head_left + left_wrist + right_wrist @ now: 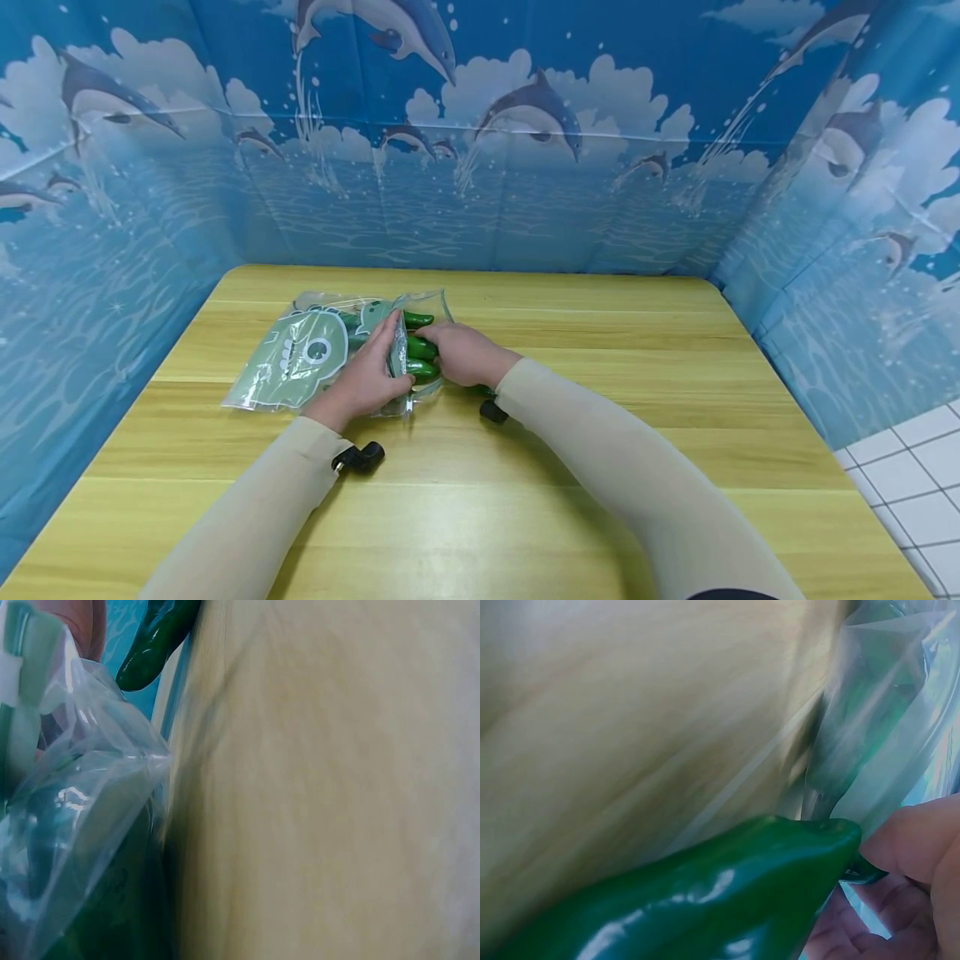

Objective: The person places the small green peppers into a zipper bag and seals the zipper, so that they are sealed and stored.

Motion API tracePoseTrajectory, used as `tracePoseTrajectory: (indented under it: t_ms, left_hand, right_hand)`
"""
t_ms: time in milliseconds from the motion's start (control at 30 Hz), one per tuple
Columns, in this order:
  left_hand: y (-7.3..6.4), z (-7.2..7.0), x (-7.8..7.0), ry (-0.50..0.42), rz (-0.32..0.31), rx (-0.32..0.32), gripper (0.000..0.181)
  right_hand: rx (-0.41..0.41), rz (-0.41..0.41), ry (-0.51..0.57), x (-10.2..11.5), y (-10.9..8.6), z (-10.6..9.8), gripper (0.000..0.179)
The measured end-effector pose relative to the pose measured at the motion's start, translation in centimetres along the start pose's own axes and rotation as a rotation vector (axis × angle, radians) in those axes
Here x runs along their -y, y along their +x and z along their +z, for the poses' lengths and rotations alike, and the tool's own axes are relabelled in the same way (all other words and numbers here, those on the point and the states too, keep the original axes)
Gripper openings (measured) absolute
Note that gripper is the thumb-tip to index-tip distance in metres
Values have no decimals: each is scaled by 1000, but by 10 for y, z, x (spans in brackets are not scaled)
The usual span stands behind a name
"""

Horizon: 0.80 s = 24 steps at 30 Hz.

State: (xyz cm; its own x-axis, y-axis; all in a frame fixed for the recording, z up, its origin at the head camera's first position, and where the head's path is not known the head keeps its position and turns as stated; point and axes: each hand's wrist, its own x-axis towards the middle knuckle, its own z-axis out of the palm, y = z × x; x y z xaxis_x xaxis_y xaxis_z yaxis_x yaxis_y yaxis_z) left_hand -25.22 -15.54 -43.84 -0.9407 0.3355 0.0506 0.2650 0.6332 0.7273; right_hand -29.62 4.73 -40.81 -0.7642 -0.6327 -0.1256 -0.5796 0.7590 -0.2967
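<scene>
A clear zip bag [281, 371] with a green cartoon print lies on the table, its mouth to the right. Several green peppers [422, 348] show inside and at the mouth. My left hand [363, 371] holds the bag near its opening, fingers along the far side and thumb toward the near edge. Right at the mouth, my right hand [471, 354] pinches the stem end of a glossy green pepper [705, 892], whose body runs back below the wrist. That pepper's tapered end [159, 645] shows beyond the bag in the left wrist view.
The wooden table [600, 350] extends on all sides of the bag. A blue dolphin-print curtain [480, 200] stands along its back and sides. White floor tiles [900, 467] appear at the lower right. Small black wrist devices [363, 457] sit at both cuffs.
</scene>
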Motion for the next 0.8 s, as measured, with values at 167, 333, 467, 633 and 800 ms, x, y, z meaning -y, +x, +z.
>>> tracePoseTrajectory:
  t_ms: [167,333,467,633,800]
  left_hand:
    - [1,1,1,-3,4,-1,109]
    - [1,1,2,-4,1,-4,109]
    - [1,1,2,-8,-1,-3,109]
    - [1,1,1,-11,1,-5,109]
    - [0,1,1,-11,-4,-6,110]
  right_hand:
    - [-5,-20,10,0,1,1,53]
    - [-7,-12,-11,1,1,1,54]
    - [-12,-9,-11,1,1,2,54]
    - [-29,-5,-10,1,2,4,53]
    - [-38,43,25,3,3,4,48]
